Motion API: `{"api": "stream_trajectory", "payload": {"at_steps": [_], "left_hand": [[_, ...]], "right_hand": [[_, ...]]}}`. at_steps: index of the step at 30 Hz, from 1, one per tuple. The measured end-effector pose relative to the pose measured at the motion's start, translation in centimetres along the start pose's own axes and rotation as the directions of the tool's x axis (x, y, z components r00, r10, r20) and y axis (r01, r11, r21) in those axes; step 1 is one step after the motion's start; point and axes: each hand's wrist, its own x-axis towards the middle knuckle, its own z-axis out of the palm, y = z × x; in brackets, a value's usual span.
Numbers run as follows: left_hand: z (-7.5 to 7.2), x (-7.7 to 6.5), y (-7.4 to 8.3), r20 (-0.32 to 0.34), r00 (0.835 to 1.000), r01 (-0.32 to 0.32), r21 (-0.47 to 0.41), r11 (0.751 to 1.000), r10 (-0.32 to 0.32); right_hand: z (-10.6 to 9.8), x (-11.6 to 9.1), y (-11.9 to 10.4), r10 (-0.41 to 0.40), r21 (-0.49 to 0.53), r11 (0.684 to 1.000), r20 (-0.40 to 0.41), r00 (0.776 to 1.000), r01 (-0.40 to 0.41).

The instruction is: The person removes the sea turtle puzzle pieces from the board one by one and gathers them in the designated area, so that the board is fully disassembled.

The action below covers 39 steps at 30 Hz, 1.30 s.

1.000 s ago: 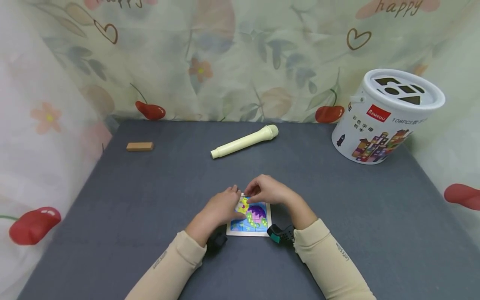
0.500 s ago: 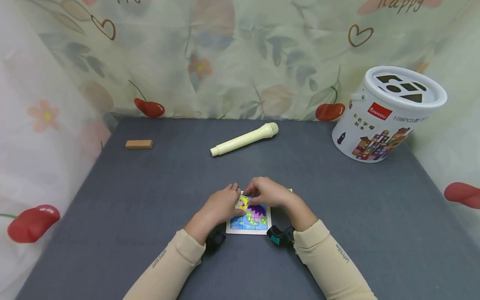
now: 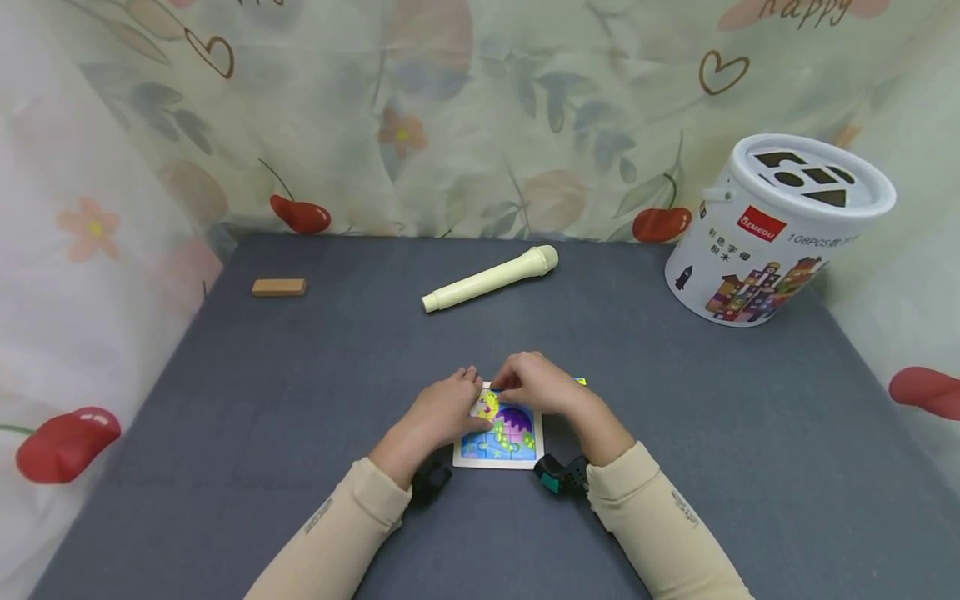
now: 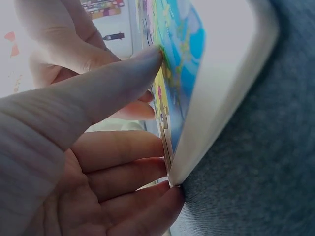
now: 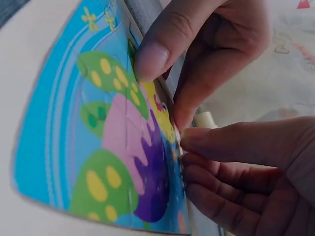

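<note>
A jigsaw puzzle point(image 3: 498, 450) in a pale frame lies on the dark table, its picture showing purple, pink, green and yellow shapes on blue. My left hand point(image 3: 442, 410) lies over its left side; the thumb point(image 4: 142, 64) presses on the picture, and the extended fingers point(image 4: 123, 150) reach the frame's edge. From the far side my right hand point(image 3: 542, 383) comes down with bent fingers, its thumb point(image 5: 221, 140) and fingertips close together at the pieces near the top edge. They pinch at a puzzle piece there, mostly hidden by the fingers.
A cream toy microphone point(image 3: 487, 280) lies behind the puzzle. At the back left is a small wooden block point(image 3: 279, 287), and at the back right stands a white bucket point(image 3: 757, 242) with shaped holes in its lid. A yellow edge point(image 3: 581, 381) shows behind my right wrist.
Both hands stay at the puzzle; the right fingers shift only slightly at its top edge. The head view has tilted a little, and a yellow edge behind the right wrist has come into sight.
</note>
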Motion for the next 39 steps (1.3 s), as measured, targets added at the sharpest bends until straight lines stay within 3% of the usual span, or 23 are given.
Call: {"api": "stream_trajectory", "payload": {"at_steps": [31, 39], "left_hand": [[0.12, 0.19, -0.07, 0.014, 1.000, 0.003, 0.014, 1.000, -0.003], [0.15, 0.09, 0.00, 0.003, 1.000, 0.001, 0.008, 1.000, -0.001]], "right_hand": [[-0.25, -0.04, 0.27, -0.047, -0.007, 0.999, 0.062, 0.997, 0.048], [0.05, 0.12, 0.70, -0.008, 0.077, 0.997, 0.017, 1.000, 0.006]]}}
